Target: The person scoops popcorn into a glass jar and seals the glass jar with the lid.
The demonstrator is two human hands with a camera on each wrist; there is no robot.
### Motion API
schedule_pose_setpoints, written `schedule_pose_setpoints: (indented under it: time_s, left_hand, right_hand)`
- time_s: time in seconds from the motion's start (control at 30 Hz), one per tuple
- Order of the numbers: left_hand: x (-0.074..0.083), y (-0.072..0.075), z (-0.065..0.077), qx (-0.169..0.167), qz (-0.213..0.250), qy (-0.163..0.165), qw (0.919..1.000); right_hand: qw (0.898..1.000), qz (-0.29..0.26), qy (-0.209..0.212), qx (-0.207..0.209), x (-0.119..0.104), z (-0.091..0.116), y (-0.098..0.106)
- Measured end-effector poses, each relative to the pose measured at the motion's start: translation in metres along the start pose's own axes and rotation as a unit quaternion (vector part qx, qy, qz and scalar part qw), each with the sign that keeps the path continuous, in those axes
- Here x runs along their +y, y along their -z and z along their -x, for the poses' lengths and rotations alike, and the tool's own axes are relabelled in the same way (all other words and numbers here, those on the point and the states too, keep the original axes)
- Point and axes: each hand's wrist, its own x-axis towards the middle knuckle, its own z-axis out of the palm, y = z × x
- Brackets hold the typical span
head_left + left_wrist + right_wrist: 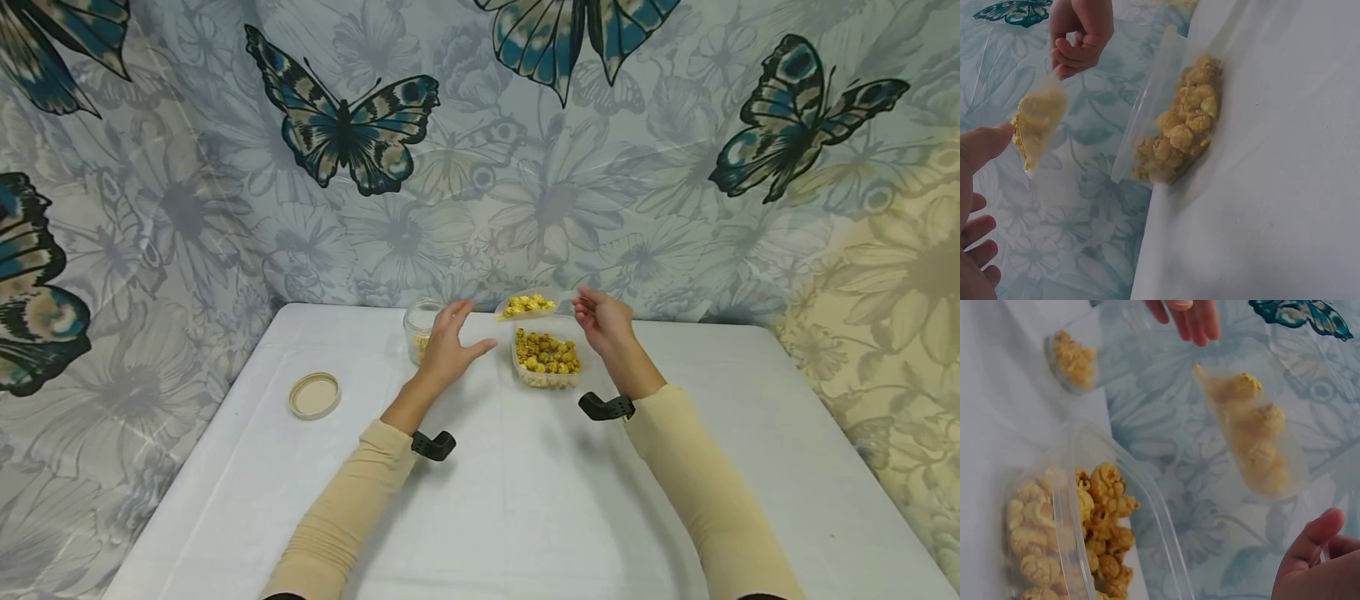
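My right hand (606, 321) pinches the thin clear handle of a translucent scoop (1235, 440) heaped with yellow caramel popcorn (528, 305). The scoop hangs in the air just above and behind a clear plastic tub (546, 382), which holds more popcorn (551, 354). To the left, my left hand (450, 342) is beside a glass jar (422, 318), thumb apart and fingers relaxed, partly covering it. Some popcorn (1074, 359) lies at the jar's bottom. In the left wrist view the left thumb (988, 147) appears near the scoop's tip; touching cannot be told.
A round beige-rimmed jar lid (314, 396) lies on the white-covered table (510, 500), left of the jar. Behind the table's back edge hangs a cloth (450, 225) printed with flowers and butterflies. Black wrist straps (607, 407) are worn on both arms.
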Motion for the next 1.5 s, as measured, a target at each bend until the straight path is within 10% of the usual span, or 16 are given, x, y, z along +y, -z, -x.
schedule_pose_setpoints:
  time_s: [0.83, 1.5]
  left_hand:
    - [-0.028, 0.023, 0.0, 0.106, -0.01, -0.014, 0.9943]
    - [-0.062, 0.029, 0.007, 0.092, 0.027, 0.127, 0.9873]
  right_hand:
    - [0.999, 0.022, 0.02, -0.013, 0.021, -0.01, -0.038]
    - [0.999, 0.046, 0.028, -0.005, 0.044, -0.013, -0.063]
